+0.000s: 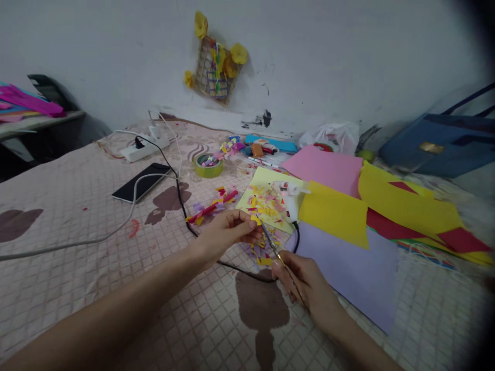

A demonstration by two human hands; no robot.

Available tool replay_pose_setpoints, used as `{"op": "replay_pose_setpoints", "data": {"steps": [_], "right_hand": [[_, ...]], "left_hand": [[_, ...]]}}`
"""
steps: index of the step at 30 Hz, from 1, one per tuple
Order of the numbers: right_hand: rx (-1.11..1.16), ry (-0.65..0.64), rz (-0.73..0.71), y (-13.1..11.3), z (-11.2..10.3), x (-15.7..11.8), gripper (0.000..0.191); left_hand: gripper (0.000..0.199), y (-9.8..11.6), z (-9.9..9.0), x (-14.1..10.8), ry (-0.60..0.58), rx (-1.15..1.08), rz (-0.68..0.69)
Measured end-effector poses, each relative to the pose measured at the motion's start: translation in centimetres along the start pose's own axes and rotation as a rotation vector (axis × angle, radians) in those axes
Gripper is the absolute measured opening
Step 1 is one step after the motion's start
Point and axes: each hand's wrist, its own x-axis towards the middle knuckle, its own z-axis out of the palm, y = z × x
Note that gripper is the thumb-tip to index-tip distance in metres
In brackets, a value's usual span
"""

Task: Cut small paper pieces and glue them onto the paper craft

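My left hand (228,229) pinches a small piece of yellow paper (255,220) between thumb and fingertips. In my right hand (301,278) is a pair of slim metal scissors (273,242), seen nearly edge-on, its tip at the yellow piece. My fingers partly hide its handles. Just beyond lie many small paper scraps (265,201), mostly yellow and pink, on a pale yellow sheet (255,180). A white glue gun (292,198) rests on the sheet's right side. Left of it lies a red paper strip (211,208) with colourful bits along it.
Yellow (334,214), pink (328,167) and lilac sheets (348,268) spread to the right. A black cord (180,196) crosses the patterned cloth. Further left are a dark phone (141,183), a white power strip (145,148) and a tape roll (209,166). A blue bag (436,147) stands back right.
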Motion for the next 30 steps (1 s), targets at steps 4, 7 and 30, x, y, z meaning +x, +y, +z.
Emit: {"op": "replay_pose_setpoints", "data": {"steps": [4,7,30], "right_hand": [[-0.012,-0.009,0.006,-0.12,0.0,-0.14,0.035],[-0.034,-0.011,0.012,-0.37,0.0,-0.22,0.038],[-0.13,0.027,-0.034,-0.62,0.02,-0.08,0.038]], "left_hand": [[0.022,0.22,0.05,-0.07,-0.001,-0.005,0.001],[0.022,0.24,0.1,-0.09,-0.001,-0.013,0.002],[0.021,0.31,-0.09,-0.06,0.017,0.032,0.02]]}}
